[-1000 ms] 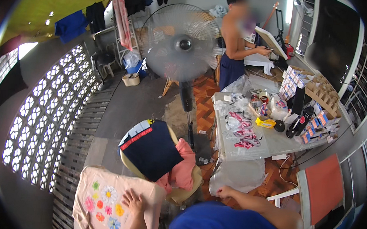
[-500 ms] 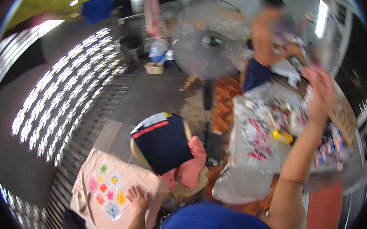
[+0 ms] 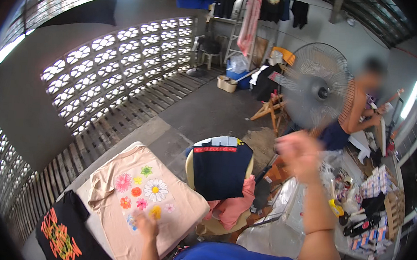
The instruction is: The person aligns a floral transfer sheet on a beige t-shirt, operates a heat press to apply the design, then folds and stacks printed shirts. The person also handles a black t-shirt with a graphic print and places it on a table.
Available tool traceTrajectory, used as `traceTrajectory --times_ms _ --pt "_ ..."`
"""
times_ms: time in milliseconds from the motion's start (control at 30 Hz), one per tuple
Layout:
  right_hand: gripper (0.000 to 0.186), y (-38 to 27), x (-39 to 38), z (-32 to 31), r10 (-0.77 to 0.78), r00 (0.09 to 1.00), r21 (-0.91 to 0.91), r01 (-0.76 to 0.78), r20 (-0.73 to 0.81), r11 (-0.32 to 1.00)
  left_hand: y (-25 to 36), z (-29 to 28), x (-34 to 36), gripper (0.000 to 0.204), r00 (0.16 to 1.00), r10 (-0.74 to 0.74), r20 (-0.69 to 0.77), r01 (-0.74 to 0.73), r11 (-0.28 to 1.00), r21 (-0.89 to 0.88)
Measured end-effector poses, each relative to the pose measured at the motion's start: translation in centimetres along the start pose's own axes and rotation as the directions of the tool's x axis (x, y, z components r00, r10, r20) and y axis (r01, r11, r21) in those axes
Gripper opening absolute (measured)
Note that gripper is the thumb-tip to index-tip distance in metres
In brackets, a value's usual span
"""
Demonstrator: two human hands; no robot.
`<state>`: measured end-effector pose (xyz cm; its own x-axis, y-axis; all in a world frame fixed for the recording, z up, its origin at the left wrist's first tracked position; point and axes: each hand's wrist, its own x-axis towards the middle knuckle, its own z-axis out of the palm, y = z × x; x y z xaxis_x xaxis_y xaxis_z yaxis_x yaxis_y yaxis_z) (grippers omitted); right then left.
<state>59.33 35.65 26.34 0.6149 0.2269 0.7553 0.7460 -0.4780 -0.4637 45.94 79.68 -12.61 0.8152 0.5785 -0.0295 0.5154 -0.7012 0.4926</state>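
My left hand (image 3: pixel 146 225) is over the lower part of a pale pink shirt (image 3: pixel 179 203), beside the blue flower of its print; motion blurs the fingers. The print shows several bright flowers, among them a white daisy (image 3: pixel 155 190), on what looks like a clear sheet. The shirt lies spread on a flat surface. My right hand (image 3: pixel 299 154) is raised in front of me, to the right of a chair (image 3: pixel 189 169), and badly smeared. Whether either hand holds anything cannot be made out.
A black shirt with an orange and green print (image 3: pixel 63 231) lies at the lower left. Dark navy cloth (image 3: pixel 221 174) and coral cloth (image 3: pixel 237 207) drape the chair. A large fan (image 3: pixel 320 92) stands beyond. At right, a person (image 3: pixel 360 109) stands behind a cluttered table (image 3: pixel 292 208).
My view has swung to the right. My right hand has come down and leftward from its high reach. My left hand has shifted from beside the print onto its lower edge.
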Motion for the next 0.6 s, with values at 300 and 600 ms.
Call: traceTrajectory --times_ms 300,600 --pt "0.078 5.6 -27.4 33.1 0.259 0.363 -0.297 0.051 0.895 0.954 -8.9 -2.8 -1.5 0.073 0.993 0.105 -0.049 -0.059 0.825 0.562" --pt "0.076 8.5 -25.6 39.2 0.217 0.403 -0.28 0.104 0.889 0.954 -18.4 3.1 8.1 0.073 0.701 0.561 -0.44 -0.216 0.755 0.619"
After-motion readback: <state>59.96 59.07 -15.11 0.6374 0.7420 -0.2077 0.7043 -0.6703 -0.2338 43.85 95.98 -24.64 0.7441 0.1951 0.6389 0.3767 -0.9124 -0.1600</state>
